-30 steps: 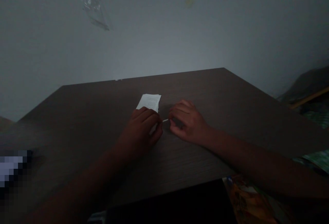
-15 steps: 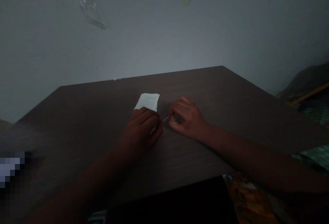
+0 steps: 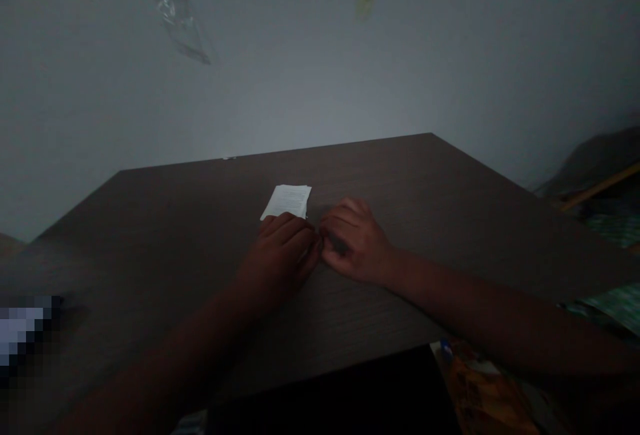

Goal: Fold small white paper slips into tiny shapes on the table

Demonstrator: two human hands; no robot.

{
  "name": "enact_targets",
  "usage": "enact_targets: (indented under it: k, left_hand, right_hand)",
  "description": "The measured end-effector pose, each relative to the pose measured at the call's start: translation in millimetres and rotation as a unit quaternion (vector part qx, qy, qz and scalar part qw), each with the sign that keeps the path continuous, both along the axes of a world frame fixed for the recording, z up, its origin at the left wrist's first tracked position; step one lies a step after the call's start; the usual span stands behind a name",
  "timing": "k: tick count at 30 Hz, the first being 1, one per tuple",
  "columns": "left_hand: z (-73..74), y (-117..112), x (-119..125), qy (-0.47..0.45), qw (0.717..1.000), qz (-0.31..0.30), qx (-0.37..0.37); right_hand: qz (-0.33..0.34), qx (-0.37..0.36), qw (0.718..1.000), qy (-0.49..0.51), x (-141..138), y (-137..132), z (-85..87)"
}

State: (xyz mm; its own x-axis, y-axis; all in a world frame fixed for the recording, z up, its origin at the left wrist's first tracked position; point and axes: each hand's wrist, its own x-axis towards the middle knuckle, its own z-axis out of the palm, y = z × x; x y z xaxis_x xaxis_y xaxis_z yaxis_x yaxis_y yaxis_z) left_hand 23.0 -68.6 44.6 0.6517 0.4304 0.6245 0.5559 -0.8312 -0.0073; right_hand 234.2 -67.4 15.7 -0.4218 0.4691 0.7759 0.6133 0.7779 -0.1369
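Both left hand [image 3: 283,248] and right hand [image 3: 356,240] curled, nearly touching, closure and hold too dim to tell, papers [image 3: 287,200] beyond.

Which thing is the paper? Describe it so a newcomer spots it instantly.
Find the dark brown table against the pale wall. Near its middle, just beyond the knuckles of the left hand, lies the white paper, its near edge hidden. Rows of fine print set it apart from the pixelated pale object at far left.
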Motion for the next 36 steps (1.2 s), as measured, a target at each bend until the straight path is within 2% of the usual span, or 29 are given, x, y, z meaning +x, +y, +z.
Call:
enact_targets:
  k: [8,14,23,28,32,36]
  left_hand:
    - [5.9,0.2,-4.1,0.009,1.0,0.005,-0.001]
    - [7.3,8.3,-13.7,0.01,0.999,0.046,-0.021]
    - [4.0,2.5,-2.0,0.017,1.0,0.01,0.007]
    - [2.7,-0.3,3.1,0.014,1.0,0.0,0.02]
    - [4.5,-3.0,1.8,0.018,1.0,0.0,0.023]
    - [8.2,-4.2,-3.0,0.003,0.999,-0.013,0.031]
  right_hand:
    - [-0.039,-0.016,0.999,0.002,10.9,12.4,-2.2]
    - [-0.071,-0.036,0.996,0.044,29.3,28.1,-6.9]
    - [-0.001,-0.011,1.0,0.003,3.8,4.6,-1.1]
    - [0.007,0.0,1.0,0.002,1.6,5.0,-3.6]
    - [0.016,0.009,1.0,-0.007,2.9,3.5,0.6]
    - [-0.019,-0.025,0.999,0.015,14.1,11.1,3.7]
